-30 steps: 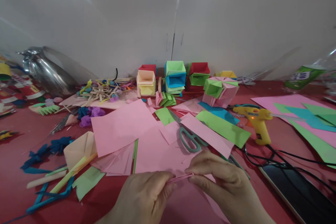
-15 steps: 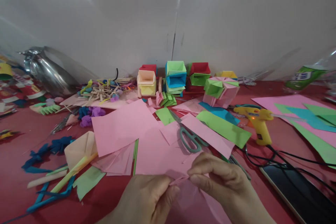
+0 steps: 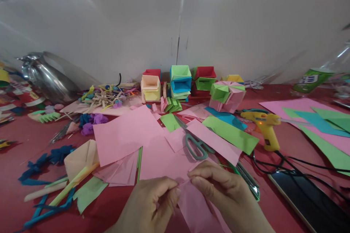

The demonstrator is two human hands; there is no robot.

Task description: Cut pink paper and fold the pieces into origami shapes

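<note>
Between my two hands, low in the view, is a sheet of pink paper (image 3: pixel 194 207) with its upper edge pinched. My left hand (image 3: pixel 153 202) grips the left end of that edge between thumb and fingers. At the right end my right hand (image 3: pixel 222 191) pinches the same paper, thumb against forefinger. The lower part of the sheet hangs toward me, and my right hand covers some of it. Just beyond the hands lie scissors (image 3: pixel 201 151) with grey-green handles, their blades partly under a pink paper strip (image 3: pixel 214 141).
Right of my hands are a utility knife (image 3: pixel 247 180), a dark phone (image 3: pixel 303 198) and a yellow glue gun (image 3: pixel 266 127) with black cable. Folded paper boxes (image 3: pixel 180 82) stand at the back. Blue paper twists (image 3: pixel 50 158) and a metal jug (image 3: pixel 47 78) are left.
The pink paper's pinched edge has tipped up, so more of its face shows. My fingers have shifted slightly along it. The whole view has moved a little.
</note>
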